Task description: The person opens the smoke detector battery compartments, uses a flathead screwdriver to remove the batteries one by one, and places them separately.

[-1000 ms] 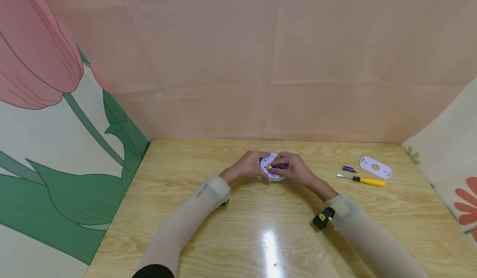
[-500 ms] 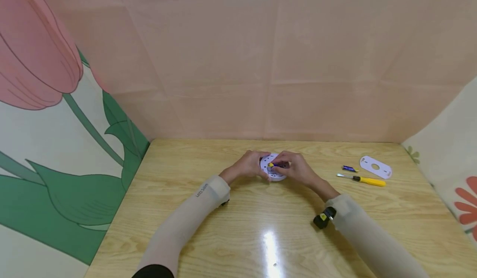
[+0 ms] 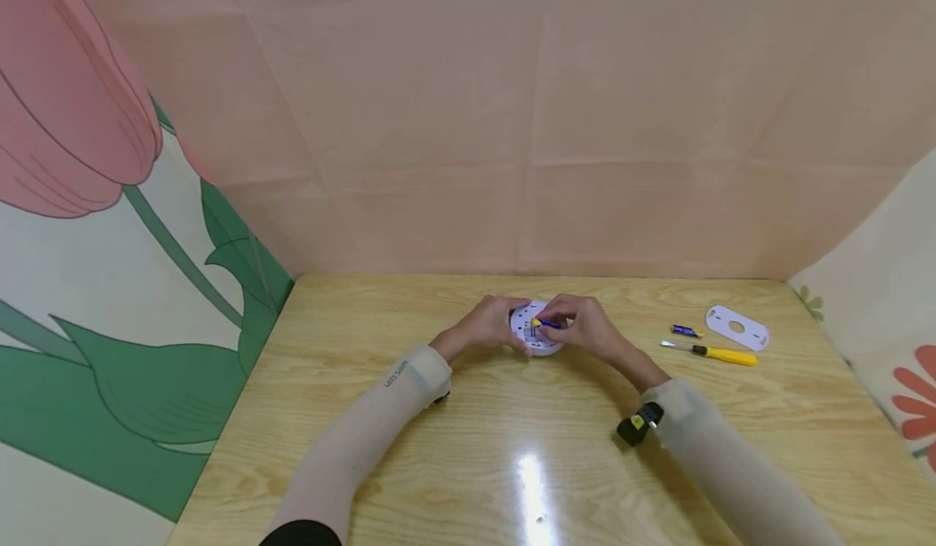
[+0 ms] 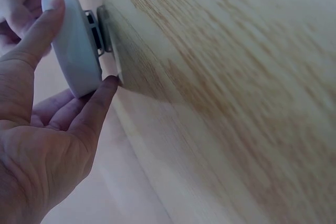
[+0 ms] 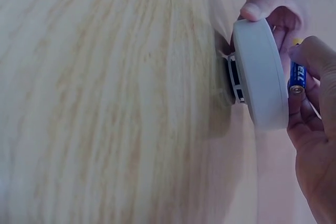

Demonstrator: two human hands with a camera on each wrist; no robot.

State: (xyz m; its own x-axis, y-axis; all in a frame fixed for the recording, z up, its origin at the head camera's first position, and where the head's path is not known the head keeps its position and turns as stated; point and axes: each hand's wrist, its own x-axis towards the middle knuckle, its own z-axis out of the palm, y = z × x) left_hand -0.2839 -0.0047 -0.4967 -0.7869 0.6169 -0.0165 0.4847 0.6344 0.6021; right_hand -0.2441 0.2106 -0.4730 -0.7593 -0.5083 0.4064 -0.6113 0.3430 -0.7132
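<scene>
A round white smoke detector [image 3: 521, 316] sits face down near the table's back edge, its flat slotted back up and its vented dome underneath in both wrist views. My left hand [image 3: 488, 322] grips its rim from the left, thumb and fingers on opposite sides of the casing [image 4: 79, 51]. Over the back of the detector, my right hand [image 3: 591, 331] pinches a blue and yellow battery [image 5: 297, 77] between thumb and fingers. The battery's yellow end points left in the head view. In the right wrist view, its metal end shows below my thumb.
A second blue battery [image 3: 686, 331] lies to the right on the wooden table [image 3: 409, 465]. Next to it are a screwdriver [image 3: 727, 357] with a yellow handle and a white oblong plate [image 3: 737, 329] with a central hole. A pink cloth backdrop [image 3: 409, 140] rises behind the table.
My right hand has shifted slightly right, and the battery's yellow end has moved a little right and toward the back over the detector. My left hand keeps its place on the rim.
</scene>
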